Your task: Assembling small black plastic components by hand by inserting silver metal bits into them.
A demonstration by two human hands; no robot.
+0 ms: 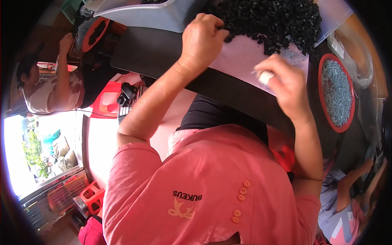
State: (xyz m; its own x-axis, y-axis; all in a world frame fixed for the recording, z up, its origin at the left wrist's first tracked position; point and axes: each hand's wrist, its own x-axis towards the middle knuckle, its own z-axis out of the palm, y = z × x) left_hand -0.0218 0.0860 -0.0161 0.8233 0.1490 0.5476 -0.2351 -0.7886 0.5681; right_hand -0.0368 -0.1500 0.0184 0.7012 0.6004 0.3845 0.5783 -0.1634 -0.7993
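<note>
Head view, listed near to far.
Pink short-sleeved shirt (204, 163), the wearer's own: orange buttons, small embroidered motif at the chest.
Right hand (286, 79): blurred, fingers curled in, above the sheet; white covering (266, 77) on one digit. Thin silvery bits show at the fingertips; whether they are gripped cannot be told.
Left hand (202, 38): fingers bent and drawn together, tips at the left edge of the black heap; contents, if any, hidden.
Pink sheet (239, 55): flat on the dark table (163, 51), beneath and between the hands.
Black ring-like parts (265, 18): large loose heap across the sheet's far portion.
Silvery metal pieces (296, 57): small scatter at the heap's right edge, just beyond the right hand.
Red-rimmed tray (340, 129): right of the sheet, filled with similar pieces.
Grey plastic bin (143, 16): beyond the left forearm, left of the heap.
Clear plastic bag (355, 57): beyond the red-rimmed tray.
Co-workers: one in a patterned top (53, 92) at left, another's forearm (349, 183) at lower right.
Red stool (93, 197): lower left, near a bright opening (41, 151) with greenery.
</note>
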